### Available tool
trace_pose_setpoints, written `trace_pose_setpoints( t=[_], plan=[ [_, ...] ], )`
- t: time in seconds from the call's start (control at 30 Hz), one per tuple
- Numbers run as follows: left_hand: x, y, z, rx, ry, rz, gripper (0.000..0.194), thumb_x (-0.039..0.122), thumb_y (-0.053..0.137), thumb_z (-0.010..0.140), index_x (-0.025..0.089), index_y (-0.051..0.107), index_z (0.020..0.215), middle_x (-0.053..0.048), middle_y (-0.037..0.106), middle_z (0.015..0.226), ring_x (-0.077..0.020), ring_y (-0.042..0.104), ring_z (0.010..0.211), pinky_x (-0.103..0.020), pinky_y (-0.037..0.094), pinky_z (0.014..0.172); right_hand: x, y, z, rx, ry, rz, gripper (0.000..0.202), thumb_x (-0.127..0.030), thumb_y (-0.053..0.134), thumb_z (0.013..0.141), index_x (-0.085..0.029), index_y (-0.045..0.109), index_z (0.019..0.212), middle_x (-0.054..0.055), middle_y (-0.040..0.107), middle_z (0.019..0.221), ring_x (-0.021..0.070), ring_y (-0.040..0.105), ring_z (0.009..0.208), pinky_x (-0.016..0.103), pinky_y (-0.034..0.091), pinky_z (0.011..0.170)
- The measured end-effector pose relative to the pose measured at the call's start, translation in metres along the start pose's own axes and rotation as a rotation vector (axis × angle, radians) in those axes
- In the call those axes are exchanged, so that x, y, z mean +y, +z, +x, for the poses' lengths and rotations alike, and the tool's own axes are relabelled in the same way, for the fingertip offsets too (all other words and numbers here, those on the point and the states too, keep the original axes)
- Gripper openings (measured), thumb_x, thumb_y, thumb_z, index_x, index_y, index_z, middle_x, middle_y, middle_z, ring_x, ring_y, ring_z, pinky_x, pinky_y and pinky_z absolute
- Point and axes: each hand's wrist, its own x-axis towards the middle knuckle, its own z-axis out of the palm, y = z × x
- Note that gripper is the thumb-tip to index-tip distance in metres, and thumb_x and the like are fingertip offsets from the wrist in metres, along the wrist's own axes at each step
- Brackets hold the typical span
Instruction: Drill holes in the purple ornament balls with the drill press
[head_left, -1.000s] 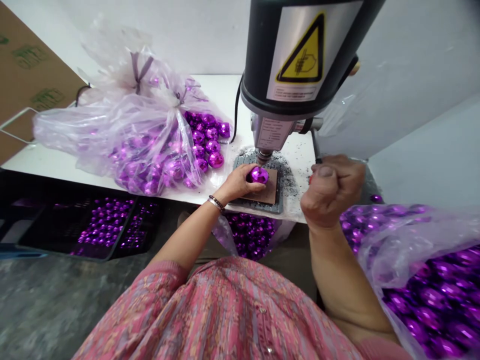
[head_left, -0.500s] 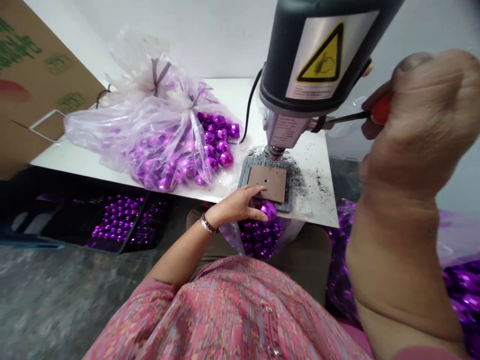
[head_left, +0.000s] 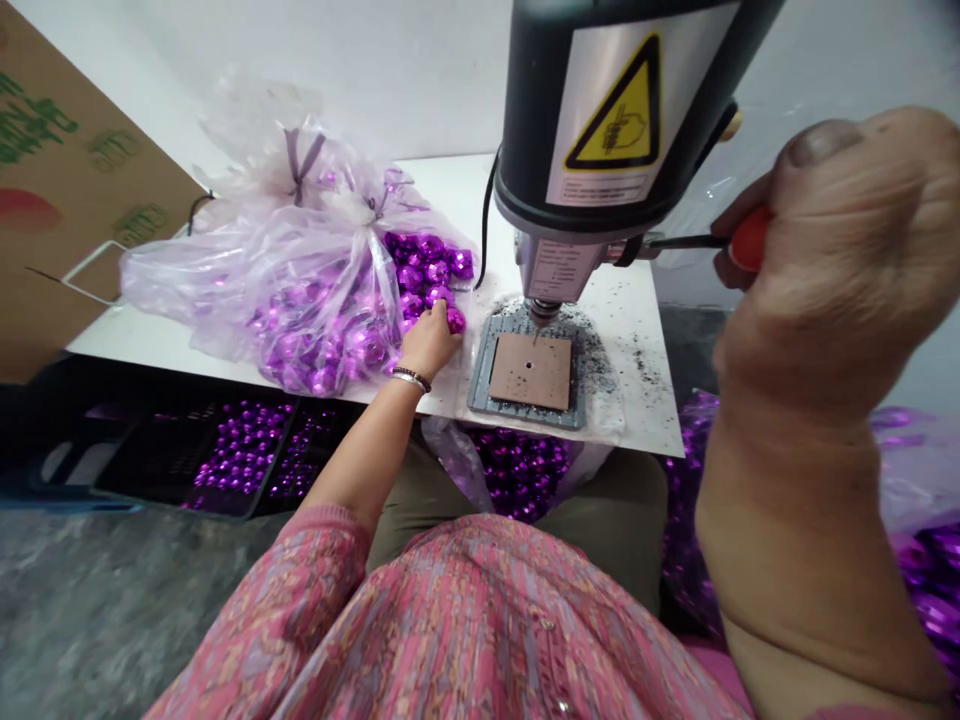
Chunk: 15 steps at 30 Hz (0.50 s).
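My left hand (head_left: 430, 345) is closed round a shiny purple ball (head_left: 456, 320) at the near right edge of the loose balls (head_left: 429, 262) by the plastic bag's mouth. Its fingertips are partly hidden behind the hand. My right hand (head_left: 847, 220) grips the red knob (head_left: 750, 240) on the lever of a drill press (head_left: 592, 130). Below the drill chuck (head_left: 545, 310) lies a square brown board (head_left: 531, 370) with a small hole, bare of any ball, on the grey base plate (head_left: 480, 385).
A clear plastic bag (head_left: 300, 270) of purple balls covers the table's left part. Dark shavings (head_left: 600, 345) surround the base. An open bag of balls (head_left: 517, 470) sits at my lap. A black crate (head_left: 240, 450) and a cardboard box (head_left: 82, 190) are left.
My left hand has left the ball by the board's front edge and moved left and away to the loose balls, closing on one there. My right hand stays on the knob.
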Motion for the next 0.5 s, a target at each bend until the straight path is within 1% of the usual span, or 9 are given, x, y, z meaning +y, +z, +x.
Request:
trace_pose_setpoints(
  t=[0.07,0.13,0.2,0.27,0.3,0.37,0.43,0.5],
  plan=[
    [-0.002,-0.003,-0.009,-0.013,0.023,-0.160,0.060,0.025,0.078,0.080,0.015,0.061,0.137,-0.019,0.073,0.125,-0.0361,0.072,0.118,-0.049,0.055,0.105,0.001,0.001,-0.001,0.005,-0.003,0.002,0.044,-0.039,0.050,0.102,-0.019,0.030,0.068,-0.002,0.038,0.059,0.0051,0.037,0.055,0.027,0.026,0.061],
    [-0.006,-0.007,-0.020,-0.076,0.059,-0.462,0.066,0.034,0.076,0.081,0.019,0.057,0.142,-0.015,0.073,0.129,-0.0296,0.073,0.114,-0.043,0.058,0.099,0.001,0.001,-0.002,0.017,0.001,0.008,0.045,-0.040,0.049,0.103,-0.019,0.030,0.068,-0.002,0.038,0.059,0.0052,0.038,0.056,0.027,0.026,0.061],
    [-0.009,-0.010,-0.032,-0.194,0.056,-0.782,0.069,0.040,0.071,0.083,0.022,0.052,0.146,-0.012,0.073,0.129,-0.0247,0.074,0.109,-0.038,0.060,0.091,0.000,0.002,-0.003,0.021,0.009,0.014,0.049,-0.046,0.050,0.103,-0.020,0.029,0.067,-0.002,0.037,0.058,0.0056,0.037,0.056,0.027,0.026,0.062],
    [-0.010,-0.009,-0.043,-0.324,0.019,-1.002,0.067,0.044,0.068,0.083,0.025,0.052,0.145,-0.011,0.075,0.122,-0.0226,0.076,0.103,-0.036,0.061,0.086,0.000,0.002,-0.004,0.031,0.009,0.011,0.053,-0.054,0.051,0.102,-0.020,0.030,0.067,-0.002,0.037,0.058,0.0063,0.036,0.056,0.027,0.026,0.063],
    [-0.010,-0.007,-0.047,-0.375,0.001,-1.070,0.066,0.046,0.068,0.082,0.025,0.053,0.142,-0.010,0.075,0.116,-0.0222,0.077,0.101,-0.036,0.061,0.085,0.000,0.002,-0.005,0.040,0.003,0.009,0.053,-0.055,0.050,0.102,-0.020,0.030,0.067,-0.002,0.037,0.058,0.0067,0.036,0.056,0.028,0.026,0.063],
    [-0.007,-0.001,-0.053,-0.437,-0.024,-1.158,0.062,0.049,0.071,0.078,0.025,0.057,0.134,-0.008,0.076,0.107,-0.0221,0.077,0.097,-0.036,0.060,0.083,0.001,0.001,-0.005,0.038,-0.003,0.008,0.050,-0.052,0.050,0.102,-0.020,0.031,0.068,-0.002,0.038,0.058,0.0068,0.037,0.056,0.028,0.027,0.063],
    [-0.003,0.007,-0.056,-0.463,-0.052,-1.214,0.059,0.051,0.074,0.074,0.023,0.060,0.124,-0.008,0.076,0.102,-0.0227,0.076,0.094,-0.036,0.060,0.082,0.002,0.000,-0.005,0.010,-0.021,0.014,0.046,-0.046,0.050,0.101,-0.021,0.030,0.068,-0.002,0.038,0.057,0.0063,0.037,0.055,0.027,0.028,0.062],
    [0.001,0.014,-0.056,-0.481,-0.080,-1.230,0.055,0.054,0.073,0.074,0.022,0.062,0.118,-0.009,0.075,0.099,-0.0232,0.075,0.092,-0.037,0.060,0.081,0.002,-0.001,-0.005,-0.020,-0.039,0.013,0.041,-0.040,0.047,0.101,-0.021,0.031,0.068,-0.003,0.037,0.057,0.0056,0.037,0.054,0.026,0.029,0.061]
  ],
)
